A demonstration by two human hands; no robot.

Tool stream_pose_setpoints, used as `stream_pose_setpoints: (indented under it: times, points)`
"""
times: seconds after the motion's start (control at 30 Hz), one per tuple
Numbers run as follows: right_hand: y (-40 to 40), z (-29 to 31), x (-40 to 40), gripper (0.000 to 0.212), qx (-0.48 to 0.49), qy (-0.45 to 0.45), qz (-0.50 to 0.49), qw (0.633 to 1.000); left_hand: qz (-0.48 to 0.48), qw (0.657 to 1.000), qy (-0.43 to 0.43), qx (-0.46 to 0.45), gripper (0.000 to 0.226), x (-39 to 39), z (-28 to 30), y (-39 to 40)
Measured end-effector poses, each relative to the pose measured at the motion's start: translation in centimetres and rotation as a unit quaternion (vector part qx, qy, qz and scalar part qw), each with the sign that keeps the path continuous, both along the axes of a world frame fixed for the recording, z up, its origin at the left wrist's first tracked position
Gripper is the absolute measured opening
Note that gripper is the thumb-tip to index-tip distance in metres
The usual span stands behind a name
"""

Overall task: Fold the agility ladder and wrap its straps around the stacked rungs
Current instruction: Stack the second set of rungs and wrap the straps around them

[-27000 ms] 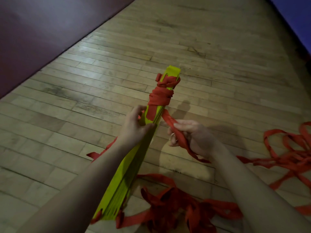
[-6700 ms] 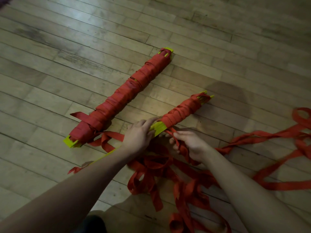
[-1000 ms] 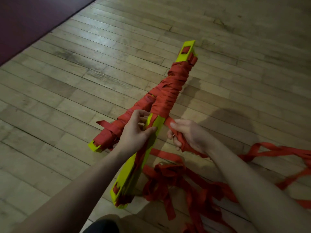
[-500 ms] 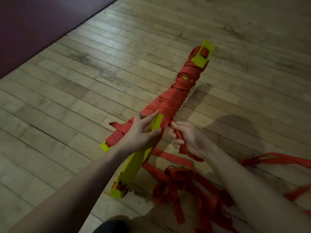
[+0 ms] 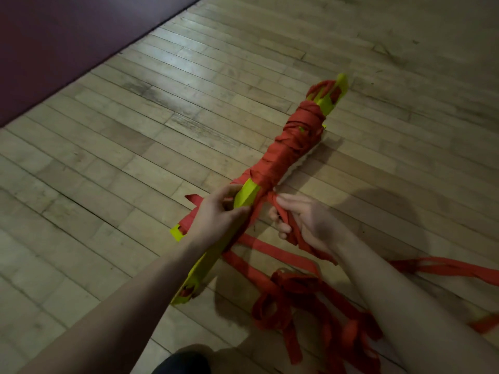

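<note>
Slack is the risk — the left hand [image 5: 216, 214] grips the half-wrapped stacked rungs [image 5: 244, 197] raised above the wooden floor [image 5: 135, 125], the right hand [image 5: 305, 222] clutches the red strap [image 5: 293, 230], and loosening either grip could unravel the coils.

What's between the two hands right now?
In the head view, the yellow rung stack and a taut red strap run between the left hand and the right hand.
</note>
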State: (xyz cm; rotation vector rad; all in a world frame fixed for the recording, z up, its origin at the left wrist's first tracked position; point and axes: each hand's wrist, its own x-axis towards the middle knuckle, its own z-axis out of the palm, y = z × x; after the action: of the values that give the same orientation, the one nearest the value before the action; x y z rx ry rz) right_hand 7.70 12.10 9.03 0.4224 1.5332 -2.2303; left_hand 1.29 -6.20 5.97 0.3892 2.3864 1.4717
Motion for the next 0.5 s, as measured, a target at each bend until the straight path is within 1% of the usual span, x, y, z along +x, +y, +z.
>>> stream_pose_setpoints:
  times: [0.1, 0.17, 0.2, 0.27, 0.33, 0.4, 0.43, 0.47, 0.5]
  points:
    - [-0.9, -0.6, 0.1, 0.021, -0.029, -0.01, -0.022, 0.999, -0.071, 0.997, 0.013, 0.034, 0.044, 0.4, 0.3, 0.1]
    - [-1.0, -1.1, 0.3, 0.021, -0.058, -0.027, -0.038, 0.997, -0.102, 0.994, 0.034, 0.037, 0.043, 0.6, 0.3, 0.4]
    - [-0.8, -1.3, 0.4, 0.02, -0.062, -0.034, -0.039, 0.997, -0.102, 0.994, 0.026, 0.042, 0.04, 0.7, 0.5, 0.4]
    - [-0.5, -1.6, 0.5, 0.019, -0.058, -0.038, -0.036, 0.997, -0.086, 0.994, -0.021, 0.068, 0.031, 0.5, 0.6, 0.2]
    - [-0.5, -1.8, 0.6, 0.018, -0.058, -0.038, -0.038, 0.997, -0.089, 0.992, -0.024, 0.083, 0.021, 0.3, 0.9, 0.0]
    - [-0.7, -2.0, 0.6, 0.018, -0.063, -0.036, -0.036, 0.997, -0.111, 0.991, 0.006, 0.07, 0.021, 0.1, 0.9, -0.2]
    - [-0.7, -2.0, 0.7, 0.017, -0.062, -0.035, -0.031, 0.997, -0.112, 0.991, 0.004, 0.066, 0.023, 0.0, 0.9, -0.3]
    - [-0.6, -1.9, 0.7, 0.017, -0.059, -0.033, -0.025, 0.997, -0.097, 0.993, -0.02, 0.068, 0.026, 0.0, 1.0, -0.4]
    - [-0.5, -1.8, 0.7, 0.017, -0.055, -0.032, -0.019, 0.998, -0.079, 0.992, -0.065, 0.078, 0.03, 0.0, 1.0, -0.6]
